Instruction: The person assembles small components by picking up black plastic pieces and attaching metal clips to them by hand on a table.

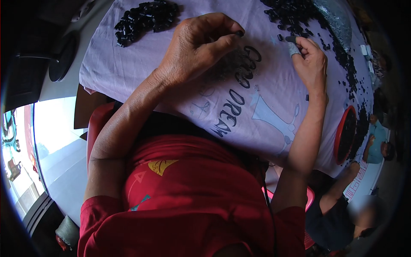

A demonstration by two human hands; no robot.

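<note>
Over the printed pink cloth (141,64), my left hand (201,45) pinches a small black piece (239,33) between thumb and fingertip. My right hand (309,60), farther right, has its fingers closed together, with grey and black coverings on the fingers. It is at the edge of a large heap of small black pieces (291,15); whether a piece is between its fingertips is too small to tell. A smaller pile of black cylindrical pieces (147,19) lies on the cloth to the left of my left hand. Faint small bits lie in the shadow under my left hand.
A red-rimmed basin (338,143) with dark contents stands at the right. Clear plastic bag (336,21) lies at the top right beside the heap. Two other people (325,222) sit at the right side. A round black stand (64,58) is at the left.
</note>
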